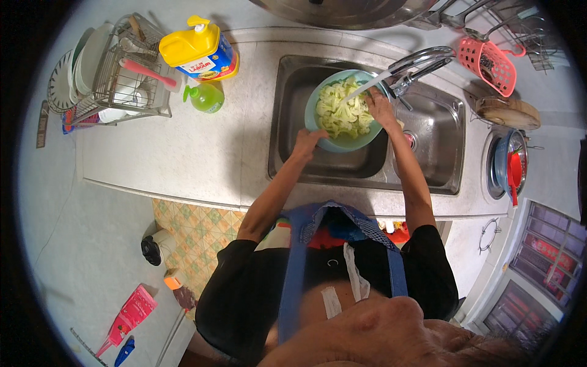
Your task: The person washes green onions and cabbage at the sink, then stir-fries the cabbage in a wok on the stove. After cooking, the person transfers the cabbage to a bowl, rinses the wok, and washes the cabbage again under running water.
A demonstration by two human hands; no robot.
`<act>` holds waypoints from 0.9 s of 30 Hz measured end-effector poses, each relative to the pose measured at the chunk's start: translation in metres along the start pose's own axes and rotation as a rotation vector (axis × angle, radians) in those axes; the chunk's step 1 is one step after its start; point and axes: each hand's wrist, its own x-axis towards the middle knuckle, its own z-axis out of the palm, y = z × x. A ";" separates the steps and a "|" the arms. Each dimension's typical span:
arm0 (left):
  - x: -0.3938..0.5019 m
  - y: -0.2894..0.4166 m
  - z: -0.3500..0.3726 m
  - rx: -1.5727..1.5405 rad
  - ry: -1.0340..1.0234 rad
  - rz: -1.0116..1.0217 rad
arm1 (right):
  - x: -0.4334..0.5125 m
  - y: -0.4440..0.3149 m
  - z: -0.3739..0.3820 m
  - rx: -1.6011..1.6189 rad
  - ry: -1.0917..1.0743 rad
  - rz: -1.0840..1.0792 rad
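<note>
A pale green bowl full of cauliflower florets is held over the left basin of a steel double sink. My left hand grips its near left rim. On the right side, my right hand has hold of the rim, its fingertips reaching toward the florets. Water streams from the curved chrome faucet onto the cauliflower. Some of the bowl's right rim is hidden by the faucet and my right hand.
Left on the counter stand a yellow detergent jug, a green pump bottle and a wire dish rack. A pink perforated basket, a round wooden board and stacked basins are at right.
</note>
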 end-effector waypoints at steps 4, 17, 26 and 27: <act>0.001 -0.002 -0.002 0.070 0.053 -0.018 | -0.008 -0.021 -0.024 0.239 -0.293 0.130; -0.017 -0.003 -0.003 0.080 0.076 0.025 | -0.042 -0.059 -0.018 -0.051 -0.161 0.038; -0.033 -0.001 0.000 0.060 -0.013 -0.023 | -0.059 -0.074 -0.029 0.250 0.061 0.096; -0.034 -0.001 0.001 0.047 -0.004 0.002 | -0.060 -0.078 -0.034 0.273 0.082 0.106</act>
